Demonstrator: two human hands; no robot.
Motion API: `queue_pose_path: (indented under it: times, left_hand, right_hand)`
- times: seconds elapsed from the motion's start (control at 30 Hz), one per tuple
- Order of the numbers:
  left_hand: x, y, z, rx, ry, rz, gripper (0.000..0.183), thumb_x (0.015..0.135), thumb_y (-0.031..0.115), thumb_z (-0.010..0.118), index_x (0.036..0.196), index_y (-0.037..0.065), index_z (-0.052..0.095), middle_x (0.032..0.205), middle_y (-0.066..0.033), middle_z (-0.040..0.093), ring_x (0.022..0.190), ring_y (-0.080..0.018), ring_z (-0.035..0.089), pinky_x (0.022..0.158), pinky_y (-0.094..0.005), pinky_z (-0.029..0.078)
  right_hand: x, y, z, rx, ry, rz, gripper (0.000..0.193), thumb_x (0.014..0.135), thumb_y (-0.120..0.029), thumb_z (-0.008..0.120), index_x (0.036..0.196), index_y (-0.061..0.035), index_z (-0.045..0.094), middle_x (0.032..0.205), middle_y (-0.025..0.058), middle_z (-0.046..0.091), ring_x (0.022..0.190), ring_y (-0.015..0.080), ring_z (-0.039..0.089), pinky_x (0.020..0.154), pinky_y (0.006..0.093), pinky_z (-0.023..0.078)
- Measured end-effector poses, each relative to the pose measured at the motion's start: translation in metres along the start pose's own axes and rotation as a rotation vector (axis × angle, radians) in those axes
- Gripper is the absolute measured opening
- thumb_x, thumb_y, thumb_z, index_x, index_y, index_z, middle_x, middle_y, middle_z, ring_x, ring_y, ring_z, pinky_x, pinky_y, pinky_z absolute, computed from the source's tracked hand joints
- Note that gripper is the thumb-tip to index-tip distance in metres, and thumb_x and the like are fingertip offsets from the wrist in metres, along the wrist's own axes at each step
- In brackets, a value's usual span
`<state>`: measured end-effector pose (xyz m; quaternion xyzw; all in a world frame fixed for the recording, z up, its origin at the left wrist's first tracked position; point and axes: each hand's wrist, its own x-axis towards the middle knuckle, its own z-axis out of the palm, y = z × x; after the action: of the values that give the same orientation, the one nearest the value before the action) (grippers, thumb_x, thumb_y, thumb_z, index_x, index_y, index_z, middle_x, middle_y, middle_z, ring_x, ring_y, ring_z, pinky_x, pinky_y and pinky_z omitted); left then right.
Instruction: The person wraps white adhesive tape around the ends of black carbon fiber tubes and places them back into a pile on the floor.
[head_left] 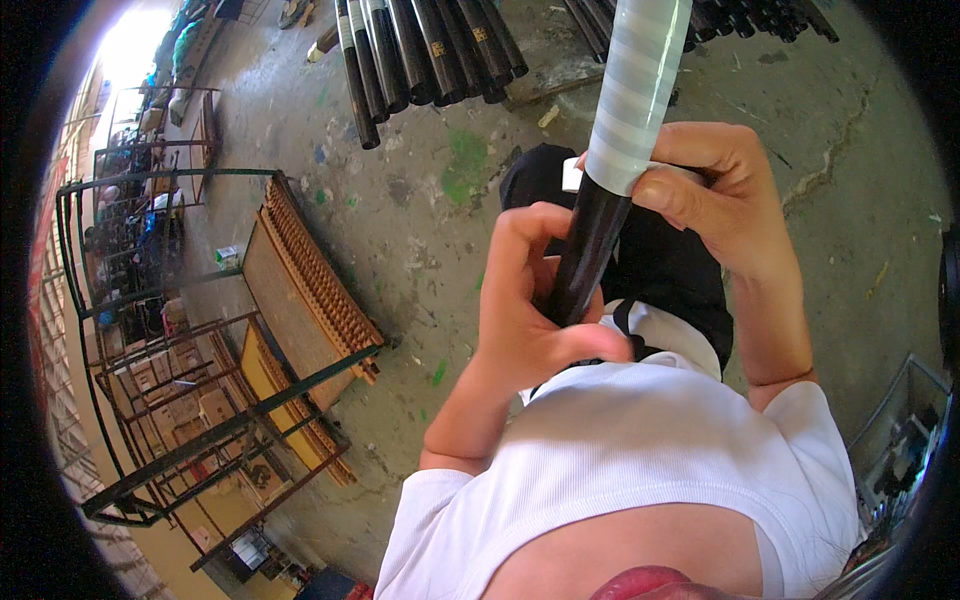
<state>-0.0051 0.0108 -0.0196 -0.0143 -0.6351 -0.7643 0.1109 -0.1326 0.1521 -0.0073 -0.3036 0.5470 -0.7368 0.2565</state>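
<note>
A long black tube (590,240) runs up and away from my waist. Its upper length is covered by a glossy whitish wrap (640,80) with spiral bands. My left hand (525,290) curls its fingers around the bare black part near the low end, the thumb stretched out below it. At the wrap's lower edge, my right hand (715,190) pinches with thumb and forefinger against the tube's right side. A small white piece (572,175) sticks out on the tube's left at the same height; how far it runs behind the tube is hidden.
Black tubes (425,50) lie in a row on the stained concrete floor (420,220) ahead, with more bundles (760,15) at far right. A dark metal rack (280,395) at left carries ridged wooden boards (315,280). Cardboard boxes (190,385) sit beyond it.
</note>
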Motion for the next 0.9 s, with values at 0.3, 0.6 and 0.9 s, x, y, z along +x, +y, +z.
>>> queue_pose_path:
  times: [0.3, 0.6, 0.9]
  left_hand:
    - [0.004, 0.000, -0.014, -0.359, -0.181, -0.295, 0.063, 0.087, 0.043, 0.057, 0.123, -0.006, 0.039, 0.090, -0.0100, 0.057, 0.050, -0.0083, 0.050, 0.044, -0.0185, 0.040]
    - [-0.001, -0.012, 0.001, 0.608, 0.259, 0.272, 0.061, 0.068, 0.013, 0.081, 0.110, -0.002, 0.040, 0.094, -0.0103, 0.052, 0.057, -0.0128, 0.055, 0.048, -0.0217, 0.045]
    - [0.002, 0.004, -0.015, -0.454, -0.279, -0.362, 0.057, 0.088, 0.043, 0.057, 0.111, -0.008, 0.048, 0.088, -0.0177, 0.061, 0.055, -0.0112, 0.054, 0.046, -0.0197, 0.042]
  right_hand:
    - [0.008, -0.004, -0.008, -0.001, -0.124, 0.018, 0.038, 0.076, -0.022, 0.073, 0.102, 0.0052, 0.064, 0.089, 0.0091, 0.066, 0.076, 0.0098, 0.061, 0.068, 0.0208, 0.049]
    - [0.002, -0.017, 0.011, -0.167, 0.149, 0.016, 0.022, 0.078, -0.011, 0.070, 0.096, 0.0003, 0.068, 0.085, 0.0022, 0.067, 0.078, 0.0058, 0.059, 0.070, 0.0200, 0.047]
    - [0.017, -0.012, -0.008, 0.083, -0.281, 0.007, 0.047, 0.062, -0.027, 0.083, 0.096, 0.0016, 0.067, 0.081, 0.0039, 0.065, 0.069, 0.0077, 0.057, 0.061, 0.0201, 0.044]
